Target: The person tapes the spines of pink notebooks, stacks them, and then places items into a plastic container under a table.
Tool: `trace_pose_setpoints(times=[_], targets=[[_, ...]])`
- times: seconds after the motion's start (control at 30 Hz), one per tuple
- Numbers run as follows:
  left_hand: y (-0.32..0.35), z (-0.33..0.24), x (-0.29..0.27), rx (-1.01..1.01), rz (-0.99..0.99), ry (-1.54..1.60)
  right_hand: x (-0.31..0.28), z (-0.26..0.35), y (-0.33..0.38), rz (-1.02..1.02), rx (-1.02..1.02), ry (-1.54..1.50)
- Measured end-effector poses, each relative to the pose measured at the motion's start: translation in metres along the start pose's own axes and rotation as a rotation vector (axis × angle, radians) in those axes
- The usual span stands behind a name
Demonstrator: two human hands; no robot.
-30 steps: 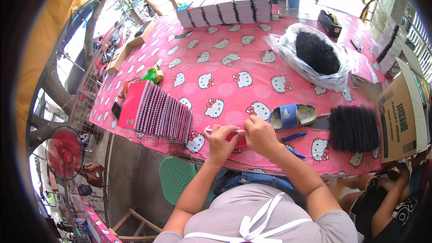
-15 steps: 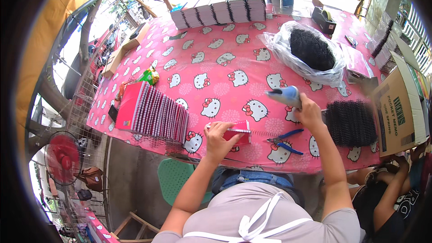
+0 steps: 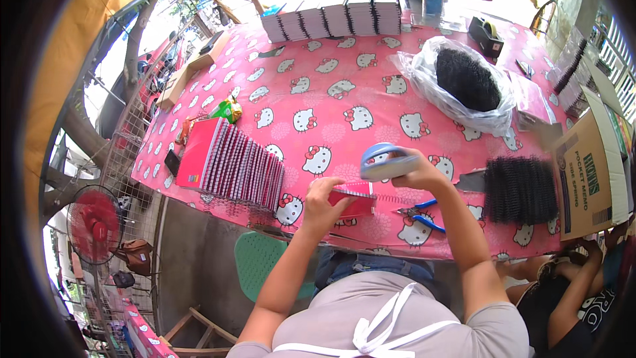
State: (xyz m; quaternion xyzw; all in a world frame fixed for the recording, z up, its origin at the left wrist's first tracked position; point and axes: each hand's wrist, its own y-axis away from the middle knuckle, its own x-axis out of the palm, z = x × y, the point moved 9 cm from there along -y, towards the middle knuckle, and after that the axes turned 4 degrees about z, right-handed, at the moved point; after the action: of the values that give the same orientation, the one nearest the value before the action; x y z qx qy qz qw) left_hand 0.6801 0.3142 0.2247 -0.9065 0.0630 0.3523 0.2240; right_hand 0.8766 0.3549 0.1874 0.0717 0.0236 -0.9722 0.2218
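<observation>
My left hand (image 3: 322, 203) is closed on a small red notebook (image 3: 358, 207) lying on the table, fingers along its upper edge and thumb on its face. A thin spiral wire (image 3: 395, 198) sticks out to the right from the notebook's bound edge. My right hand (image 3: 419, 171) grips a blue-and-grey hand tool with a looped body (image 3: 383, 167), held just above and right of the notebook; its exact kind I cannot make out. Below my right wrist lie blue-handled pliers (image 3: 424, 217), partly opened.
A leaning row of red spiral notebooks (image 3: 242, 162) stands at left. Black coils fill a plastic bag (image 3: 467, 83) and form a pile (image 3: 520, 190) beside a cardboard box (image 3: 589, 166). Stacked notebooks (image 3: 334, 20) and a tape dispenser (image 3: 485, 36) stand at the far side. Other people are opposite and at right.
My right hand has moved left with the tool, turning it so it now hovers by the notebook's bound edge. My left hand keeps its hold. The person opposite has drawn one hand in.
</observation>
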Motion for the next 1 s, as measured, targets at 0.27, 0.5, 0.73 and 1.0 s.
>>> trace_pose_setpoints(times=[0.27,0.5,0.73,1.0], targets=[[0.023,0.063,-0.009,-0.200,-0.097,0.562,0.033,0.018,-0.023,0.186,-0.089,0.146],[0.031,0.087,-0.001,-0.350,-0.073,0.837,0.030,0.029,-0.031,-0.048,-0.052,0.667],[0.022,0.089,0.009,-0.310,0.024,1.048,-0.106,-0.018,0.072,-0.755,0.433,1.288],[0.015,-0.005,-0.035,0.088,-0.106,0.480,0.006,-0.016,0.135,-0.202,0.056,1.021]])
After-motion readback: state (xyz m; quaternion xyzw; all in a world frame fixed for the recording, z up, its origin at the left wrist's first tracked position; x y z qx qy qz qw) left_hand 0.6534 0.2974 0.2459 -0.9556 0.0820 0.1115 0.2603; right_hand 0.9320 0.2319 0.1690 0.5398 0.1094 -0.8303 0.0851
